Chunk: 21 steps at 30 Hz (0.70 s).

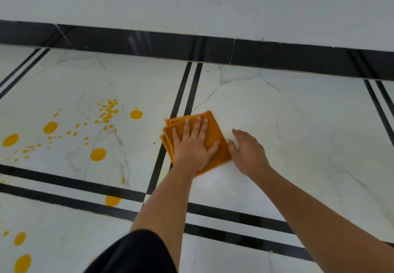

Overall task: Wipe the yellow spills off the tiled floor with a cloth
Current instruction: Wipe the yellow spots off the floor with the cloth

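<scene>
Left hand (191,147) is pressing flat-fingered on the cloth (221,153) to scrub, right hand (247,153) is resting loose beside it, yellow spills (98,154) sitting off to its left.

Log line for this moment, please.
left hand: flat on folded orange cloth | right hand: open, at cloth's right edge | yellow spills: unwiped, left of cloth | surface: white tiled floor

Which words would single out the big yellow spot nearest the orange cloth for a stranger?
From the black skirting band, follow the double black stripe down to the orange cloth. Just left of the stripe lies the yellow spot: big, round, standing alone beside a cluster of tiny splashes.
</scene>
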Available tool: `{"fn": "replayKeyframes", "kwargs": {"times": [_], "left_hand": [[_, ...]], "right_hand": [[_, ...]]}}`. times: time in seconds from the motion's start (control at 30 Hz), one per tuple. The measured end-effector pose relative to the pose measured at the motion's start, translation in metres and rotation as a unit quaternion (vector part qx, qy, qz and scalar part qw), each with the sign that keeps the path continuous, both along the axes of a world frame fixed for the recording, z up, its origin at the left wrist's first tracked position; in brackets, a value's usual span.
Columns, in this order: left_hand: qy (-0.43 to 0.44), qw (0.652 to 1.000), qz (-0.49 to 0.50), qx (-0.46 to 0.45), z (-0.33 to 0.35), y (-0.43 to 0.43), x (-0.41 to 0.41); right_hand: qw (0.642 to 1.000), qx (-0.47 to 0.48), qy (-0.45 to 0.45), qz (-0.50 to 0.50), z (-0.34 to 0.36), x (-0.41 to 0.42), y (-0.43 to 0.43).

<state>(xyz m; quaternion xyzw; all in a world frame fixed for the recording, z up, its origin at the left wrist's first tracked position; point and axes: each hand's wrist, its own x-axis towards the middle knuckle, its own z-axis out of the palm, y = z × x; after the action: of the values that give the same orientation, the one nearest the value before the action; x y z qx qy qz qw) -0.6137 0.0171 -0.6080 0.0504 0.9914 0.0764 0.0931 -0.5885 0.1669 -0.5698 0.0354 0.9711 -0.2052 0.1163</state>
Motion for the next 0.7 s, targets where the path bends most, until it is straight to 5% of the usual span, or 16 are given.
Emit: {"fn": "replayKeyframes", "kwargs": {"times": [0.13, 0.33, 0.47, 0.63, 0.7], "left_hand": [[-0.012, 0.993, 0.114, 0.006, 0.004, -0.031, -0.018], [0.024, 0.999, -0.028, -0.023, -0.005, -0.060, 0.056], [0.026, 0.989, 0.144, -0.016, -0.002, -0.068, 0.033], [0.025, 0.999, -0.023, -0.018, -0.002, -0.093, 0.113], [0.010, 0.996, 0.085, -0.016, -0.001, -0.113, 0.097]], "right_hand": [[0.998, 0.004, 0.026, 0.051, -0.005, 0.005, 0.003], [0.989, 0.028, 0.002, 0.144, -0.011, 0.022, -0.020], [0.987, 0.041, 0.010, 0.157, -0.022, 0.026, -0.033], [0.974, 0.071, 0.030, 0.211, -0.024, 0.047, -0.047], [0.971, 0.061, 0.033, 0.230, -0.025, 0.056, -0.052]]}}
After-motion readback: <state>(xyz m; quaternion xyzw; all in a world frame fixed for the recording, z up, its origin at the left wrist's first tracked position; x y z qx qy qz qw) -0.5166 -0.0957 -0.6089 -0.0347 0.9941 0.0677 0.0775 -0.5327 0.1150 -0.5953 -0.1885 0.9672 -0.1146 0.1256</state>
